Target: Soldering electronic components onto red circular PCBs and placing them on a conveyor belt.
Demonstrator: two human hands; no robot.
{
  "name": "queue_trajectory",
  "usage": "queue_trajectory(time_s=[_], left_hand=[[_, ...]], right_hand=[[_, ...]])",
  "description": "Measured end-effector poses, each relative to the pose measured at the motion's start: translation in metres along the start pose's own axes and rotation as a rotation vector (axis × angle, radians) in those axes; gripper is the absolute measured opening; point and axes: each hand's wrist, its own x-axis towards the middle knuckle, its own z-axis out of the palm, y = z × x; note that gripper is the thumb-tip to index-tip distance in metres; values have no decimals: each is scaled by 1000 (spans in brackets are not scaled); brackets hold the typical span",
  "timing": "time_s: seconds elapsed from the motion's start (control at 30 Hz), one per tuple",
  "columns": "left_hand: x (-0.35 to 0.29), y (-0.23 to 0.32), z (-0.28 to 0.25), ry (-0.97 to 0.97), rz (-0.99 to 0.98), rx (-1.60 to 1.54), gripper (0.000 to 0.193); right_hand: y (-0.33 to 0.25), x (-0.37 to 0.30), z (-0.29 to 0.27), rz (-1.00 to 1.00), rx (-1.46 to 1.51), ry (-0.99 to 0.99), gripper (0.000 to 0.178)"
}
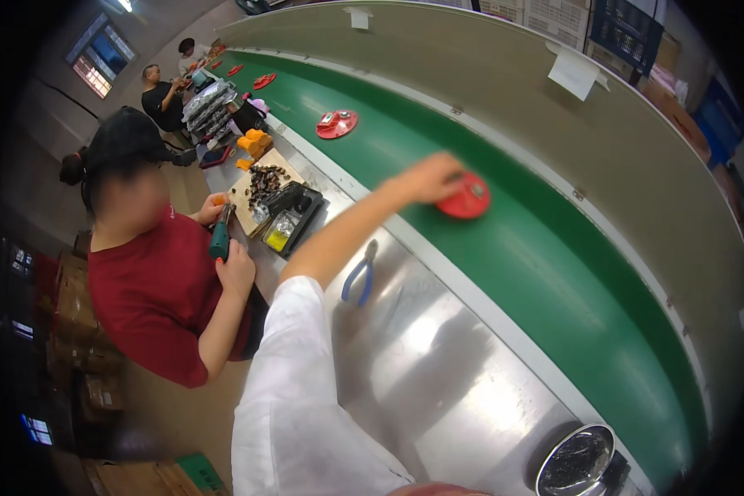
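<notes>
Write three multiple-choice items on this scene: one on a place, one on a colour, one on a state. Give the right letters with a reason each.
1. Where do the blue-handled pliers lie?
A. on the green belt
B. on the steel worktop
C. in the black tray

2. What colour is the disc under the reaching hand?
A. red
B. yellow
C. white

3. How does that hand stand to the disc?
A. far above it
B. on it, at its near edge
C. resting on the worktop

Answers:
1 B: the pliers rest on the steel worktop, short of the green belt.
2 A: the disc is plainly red.
3 B: the fingers lie on the disc's edge, on the belt.
</notes>
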Motion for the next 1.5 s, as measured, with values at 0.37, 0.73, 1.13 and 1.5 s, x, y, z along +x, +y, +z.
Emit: queue_trajectory(time_s=[0.37, 0.73, 1.13, 1.5], left_hand=[[-59, -204, -108, 657, -1354, 346, 64], [-60, -279, -55, 406, -1047, 487, 48], [44, -39, 6, 10, -39, 29, 35], [-152, 375, 148, -603, 821, -243, 38]], right_hand=[[-34, 5, -4, 41, 43, 172, 34], [-105, -62, -55, 110, 4, 533, 31], [-101, -72, -46, 484, 541, 265, 26], [-112, -65, -52, 415, 305, 120, 22]])
